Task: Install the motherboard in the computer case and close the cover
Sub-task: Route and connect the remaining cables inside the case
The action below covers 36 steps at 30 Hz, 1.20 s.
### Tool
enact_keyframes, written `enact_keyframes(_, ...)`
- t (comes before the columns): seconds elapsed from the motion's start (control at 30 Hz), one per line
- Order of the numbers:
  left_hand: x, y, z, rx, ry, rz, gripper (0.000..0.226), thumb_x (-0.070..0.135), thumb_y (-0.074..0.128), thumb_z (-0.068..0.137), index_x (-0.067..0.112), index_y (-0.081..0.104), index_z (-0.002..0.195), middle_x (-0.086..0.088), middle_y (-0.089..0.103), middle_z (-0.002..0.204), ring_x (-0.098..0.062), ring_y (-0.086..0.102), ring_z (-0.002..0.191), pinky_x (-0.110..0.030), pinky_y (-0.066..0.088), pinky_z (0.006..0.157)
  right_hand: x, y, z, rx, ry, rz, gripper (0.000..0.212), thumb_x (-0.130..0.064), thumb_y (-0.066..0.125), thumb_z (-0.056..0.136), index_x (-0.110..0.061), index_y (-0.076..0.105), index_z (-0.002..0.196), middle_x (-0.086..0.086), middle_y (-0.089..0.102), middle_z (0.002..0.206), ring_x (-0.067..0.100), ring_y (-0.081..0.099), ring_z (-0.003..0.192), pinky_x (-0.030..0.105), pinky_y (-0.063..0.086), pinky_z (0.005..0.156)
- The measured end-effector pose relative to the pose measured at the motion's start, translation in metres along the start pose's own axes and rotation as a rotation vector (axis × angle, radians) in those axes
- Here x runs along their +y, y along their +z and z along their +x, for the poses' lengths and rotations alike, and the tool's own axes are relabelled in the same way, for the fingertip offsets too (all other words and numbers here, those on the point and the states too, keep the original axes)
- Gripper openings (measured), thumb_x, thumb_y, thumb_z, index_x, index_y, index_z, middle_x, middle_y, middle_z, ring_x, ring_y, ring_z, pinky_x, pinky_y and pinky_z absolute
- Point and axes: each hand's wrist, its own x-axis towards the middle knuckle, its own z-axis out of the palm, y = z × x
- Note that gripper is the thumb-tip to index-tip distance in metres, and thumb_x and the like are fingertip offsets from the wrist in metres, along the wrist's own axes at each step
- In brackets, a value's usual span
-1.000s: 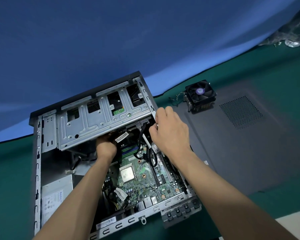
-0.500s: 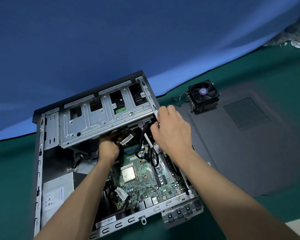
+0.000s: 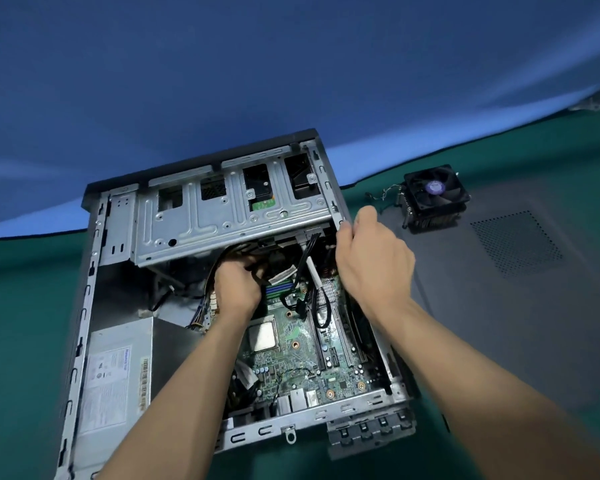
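Still in the fitting step, by the look of it: motherboard (image 3: 291,344) lying inside the open computer case (image 3: 94,306), directly below and between both hands, cover (image 3: 499,306) not yet on and flat on the bench (image 3: 14,306) to the right of the right hand. Left hand (image 3: 238,289) reaching in under the drive cage (image 3: 222,216), fingers curled among the cables (image 3: 305,265) there; whether actually gripping one, impossible to tell. Right hand (image 3: 374,261) holding the case's right wall, thumb inside. Next, probably: clearing cables off the board, seating it squarely, then fetching the cover. Also inside the case: power supply (image 3: 115,375), left of the left forearm. Outside it, beyond the right hand: a fan cooler (image 3: 433,195) on the cover.
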Motion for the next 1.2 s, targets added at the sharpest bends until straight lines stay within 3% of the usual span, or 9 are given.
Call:
enact_keyframes(0.17,-0.006,0.0,-0.006,0.024,0.117,0.041,0.013,0.004,0.062,0.087,-0.001,0.074,0.092,-0.011,0.068,0.074,-0.02,0.057,0.064,-0.024,0.037,0.056,-0.001,-0.001,0.002,0.001,0.011,-0.032,0.025,-0.033,0.029,0.101,-0.013,0.037,0.089,-0.004,0.039,0.059,0.015,0.034,0.048,0.034,0.019,0.051)
enact_keyframes(0.3,-0.006,-0.005,-0.009,0.137,0.144,-0.057,0.012,0.003,0.064,0.085,-0.003,0.074,0.09,-0.012,0.07,0.076,-0.017,0.055,0.066,-0.021,0.036,0.06,-0.001,-0.001,0.003,-0.012,0.022,-0.031,0.026,-0.034,0.028,0.101,-0.013,0.037,0.089,-0.004,0.041,0.061,0.017,0.036,0.05,0.035,0.02,0.051)
enact_keyframes(0.43,-0.001,-0.002,-0.002,0.154,0.019,-0.023,0.026,0.002,0.063,0.085,-0.006,0.061,0.06,-0.01,0.053,0.056,-0.015,0.043,0.051,-0.025,0.029,0.044,0.0,-0.002,0.002,-0.021,0.038,-0.03,0.026,-0.034,0.029,0.101,-0.013,0.037,0.089,-0.004,0.041,0.061,0.019,0.038,0.051,0.034,0.019,0.05)
enact_keyframes(0.57,0.005,0.0,0.004,0.152,-0.071,-0.066,0.02,-0.003,0.055,0.086,-0.016,0.062,0.072,-0.027,0.062,0.072,-0.029,0.054,0.065,-0.029,0.036,0.06,-0.003,-0.004,0.004,-0.038,0.047,-0.03,0.023,-0.031,0.03,0.099,-0.012,0.037,0.089,-0.004,0.038,0.06,0.013,0.032,0.049,0.035,0.016,0.05)
enact_keyframes(0.73,0.002,0.0,0.004,0.149,-0.089,-0.043,0.036,-0.004,0.055,0.086,0.006,0.047,0.052,-0.008,0.049,0.058,-0.017,0.044,0.06,-0.032,0.037,0.06,-0.005,-0.003,0.005,-0.043,0.072,-0.029,0.022,-0.03,0.029,0.098,-0.012,0.037,0.088,-0.004,0.037,0.059,0.013,0.031,0.05,0.036,0.02,0.054)
enact_keyframes(0.83,0.0,0.0,0.004,0.155,-0.093,-0.026,0.05,0.004,0.063,0.085,0.005,0.036,0.042,0.0,0.031,0.043,-0.011,0.029,0.048,-0.032,0.031,0.054,-0.005,-0.004,0.005,-0.044,0.074,-0.026,0.022,-0.03,0.03,0.098,-0.012,0.037,0.087,-0.004,0.037,0.058,0.013,0.03,0.05,0.036,0.018,0.053)
enact_keyframes(0.9,0.0,0.0,0.001,0.121,-0.002,0.014,0.038,0.007,0.067,0.083,-0.007,0.053,0.051,-0.011,0.048,0.045,-0.022,0.046,0.051,-0.032,0.037,0.056,-0.005,-0.004,0.004,-0.044,0.074,-0.022,0.023,-0.03,0.03,0.098,-0.012,0.037,0.087,-0.004,0.037,0.059,0.013,0.031,0.05,0.036,0.02,0.054)
enact_keyframes(1.0,-0.001,0.003,-0.005,0.069,0.184,0.095,0.017,0.01,0.067,0.084,-0.001,0.073,0.094,-0.019,0.071,0.083,-0.032,0.065,0.078,-0.033,0.049,0.071,-0.005,-0.004,0.005,-0.045,0.074,-0.017,0.024,-0.031,0.03,0.098,-0.011,0.038,0.087,-0.003,0.039,0.059,0.014,0.032,0.05,0.036,0.023,0.056)
enact_keyframes(1.2,-0.001,0.003,-0.004,0.16,0.042,-0.031,0.024,0.011,0.068,0.084,-0.012,0.068,0.077,-0.023,0.067,0.073,-0.028,0.059,0.064,-0.029,0.04,0.06,-0.004,-0.003,0.006,-0.05,0.074,-0.011,0.027,-0.033,0.029,0.099,-0.011,0.039,0.087,-0.002,0.044,0.06,0.014,0.037,0.051,0.035,0.026,0.056)
